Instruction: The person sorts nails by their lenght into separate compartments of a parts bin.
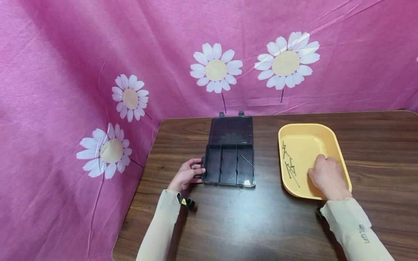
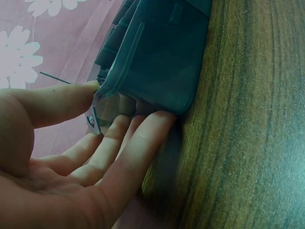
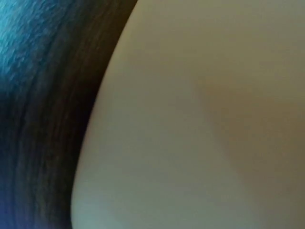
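Note:
A dark translucent compartment box (image 1: 228, 170) lies on the table with its lid (image 1: 231, 130) laid back. My left hand (image 1: 189, 173) grips its left side; in the left wrist view the thumb (image 2: 71, 98) is at the rim and the fingers (image 2: 145, 138) are lower on the wall. A thin nail-like metal piece (image 1: 246, 160) lies in the right compartment. My right hand (image 1: 328, 175) reaches into a yellow tray (image 1: 303, 128), fingers bent down and their tips hidden; I cannot tell whether they hold anything. Several nail-like pieces (image 1: 290, 168) lie along the tray's left side.
The wooden table (image 1: 261, 224) has its back edge against a pink curtain (image 1: 169, 54) with white flowers, which also hangs along the left. Bare wood lies between box and tray. The tray's wall (image 3: 167, 143) fills most of the right wrist view.

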`<act>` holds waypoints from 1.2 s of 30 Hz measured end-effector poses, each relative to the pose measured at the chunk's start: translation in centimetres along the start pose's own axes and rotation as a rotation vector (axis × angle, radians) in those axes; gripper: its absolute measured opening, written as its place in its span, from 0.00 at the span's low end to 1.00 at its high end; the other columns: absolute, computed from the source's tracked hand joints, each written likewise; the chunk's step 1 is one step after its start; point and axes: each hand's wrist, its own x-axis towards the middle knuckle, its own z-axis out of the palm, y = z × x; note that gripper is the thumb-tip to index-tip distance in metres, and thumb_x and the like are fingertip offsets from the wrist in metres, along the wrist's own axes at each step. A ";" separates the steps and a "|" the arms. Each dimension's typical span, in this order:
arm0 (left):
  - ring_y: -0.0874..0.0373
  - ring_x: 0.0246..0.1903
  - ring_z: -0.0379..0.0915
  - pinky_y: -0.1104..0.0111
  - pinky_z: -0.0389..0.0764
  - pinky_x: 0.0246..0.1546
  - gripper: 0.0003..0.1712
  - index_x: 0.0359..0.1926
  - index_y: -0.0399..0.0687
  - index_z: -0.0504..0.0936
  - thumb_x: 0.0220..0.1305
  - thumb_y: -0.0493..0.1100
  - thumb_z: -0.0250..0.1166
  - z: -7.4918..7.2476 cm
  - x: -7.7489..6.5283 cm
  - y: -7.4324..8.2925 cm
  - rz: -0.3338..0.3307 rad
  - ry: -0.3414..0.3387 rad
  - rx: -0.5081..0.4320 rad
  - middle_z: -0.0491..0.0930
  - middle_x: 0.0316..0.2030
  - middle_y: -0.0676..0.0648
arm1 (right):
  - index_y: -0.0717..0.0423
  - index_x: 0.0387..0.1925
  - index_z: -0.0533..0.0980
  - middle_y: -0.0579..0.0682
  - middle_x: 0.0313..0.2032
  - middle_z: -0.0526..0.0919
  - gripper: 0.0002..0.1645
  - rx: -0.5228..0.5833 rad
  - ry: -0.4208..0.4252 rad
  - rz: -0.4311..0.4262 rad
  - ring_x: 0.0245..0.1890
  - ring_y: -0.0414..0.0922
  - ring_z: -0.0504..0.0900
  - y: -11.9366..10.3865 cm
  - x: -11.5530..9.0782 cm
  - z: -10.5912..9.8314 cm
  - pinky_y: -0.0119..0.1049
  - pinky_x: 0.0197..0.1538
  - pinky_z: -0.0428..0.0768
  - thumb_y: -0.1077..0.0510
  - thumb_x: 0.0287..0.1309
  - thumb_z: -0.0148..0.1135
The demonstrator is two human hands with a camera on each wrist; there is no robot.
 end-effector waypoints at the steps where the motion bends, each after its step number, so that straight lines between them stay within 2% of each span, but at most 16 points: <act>1: 0.58 0.34 0.79 0.62 0.86 0.30 0.29 0.63 0.43 0.68 0.61 0.28 0.62 0.0 0.0 0.0 0.003 0.000 -0.002 0.78 0.46 0.42 | 0.77 0.35 0.66 0.74 0.30 0.67 0.16 -0.003 0.004 -0.006 0.30 0.67 0.71 0.0 0.0 0.0 0.54 0.30 0.70 0.65 0.48 0.52; 3: 0.58 0.34 0.79 0.63 0.86 0.29 0.29 0.63 0.42 0.68 0.61 0.28 0.62 0.1 0.0 0.0 0.008 0.002 -0.004 0.78 0.46 0.42 | 0.74 0.35 0.66 0.73 0.30 0.68 0.14 -0.003 0.021 -0.019 0.31 0.68 0.71 -0.1 0.0 0.1 0.54 0.31 0.70 0.65 0.48 0.53; 7: 0.58 0.34 0.78 0.63 0.86 0.29 0.29 0.62 0.42 0.68 0.60 0.28 0.62 0.1 0.0 0.0 0.011 0.001 -0.005 0.77 0.45 0.43 | 0.76 0.39 0.68 0.75 0.33 0.70 0.16 -0.008 0.060 -0.072 0.34 0.69 0.71 -0.1 0.1 0.5 0.58 0.35 0.70 0.66 0.49 0.53; 10: 0.58 0.34 0.78 0.63 0.86 0.30 0.29 0.63 0.43 0.68 0.60 0.28 0.62 0.1 0.0 0.1 0.006 0.004 0.001 0.77 0.45 0.43 | 0.76 0.45 0.69 0.76 0.37 0.72 0.17 0.006 0.080 -0.122 0.37 0.70 0.72 -0.2 0.2 0.8 0.61 0.38 0.71 0.67 0.55 0.49; 13: 0.58 0.34 0.78 0.62 0.86 0.30 0.30 0.63 0.43 0.68 0.61 0.29 0.62 0.1 0.0 0.1 0.002 0.003 0.010 0.77 0.46 0.42 | 0.74 0.45 0.71 0.75 0.38 0.73 0.15 0.043 0.082 -0.156 0.40 0.70 0.72 -0.3 0.2 1.1 0.63 0.43 0.71 0.68 0.59 0.47; 19: 0.57 0.34 0.79 0.62 0.86 0.31 0.29 0.63 0.43 0.68 0.61 0.29 0.62 0.1 0.0 0.1 -0.004 -0.002 0.012 0.77 0.47 0.41 | 0.72 0.44 0.73 0.71 0.39 0.74 0.16 0.093 0.072 -0.187 0.41 0.66 0.73 -0.3 0.2 1.4 0.62 0.47 0.72 0.71 0.52 0.47; 24: 0.58 0.34 0.79 0.62 0.86 0.30 0.29 0.63 0.43 0.68 0.60 0.29 0.62 0.0 0.0 0.1 -0.005 -0.002 0.001 0.78 0.46 0.42 | 0.74 0.47 0.70 0.71 0.40 0.74 0.23 0.104 0.005 -0.169 0.42 0.65 0.72 0.0 0.3 0.9 0.61 0.48 0.71 0.73 0.43 0.48; 31: 0.59 0.34 0.79 0.62 0.86 0.30 0.30 0.63 0.42 0.68 0.60 0.28 0.63 0.0 0.1 0.0 -0.007 0.001 -0.008 0.78 0.46 0.43 | 0.75 0.48 0.67 0.74 0.42 0.73 0.27 0.089 -0.083 -0.065 0.42 0.66 0.71 0.6 0.1 -0.1 0.58 0.45 0.73 0.70 0.40 0.52; 36: 0.59 0.34 0.79 0.63 0.86 0.29 0.29 0.63 0.41 0.68 0.60 0.28 0.62 0.0 0.2 -0.1 -0.006 0.000 -0.005 0.79 0.46 0.42 | 0.75 0.45 0.68 0.70 0.39 0.78 0.26 0.068 -0.101 -0.069 0.35 0.61 0.74 1.0 0.1 -0.6 0.43 0.35 0.74 0.68 0.38 0.56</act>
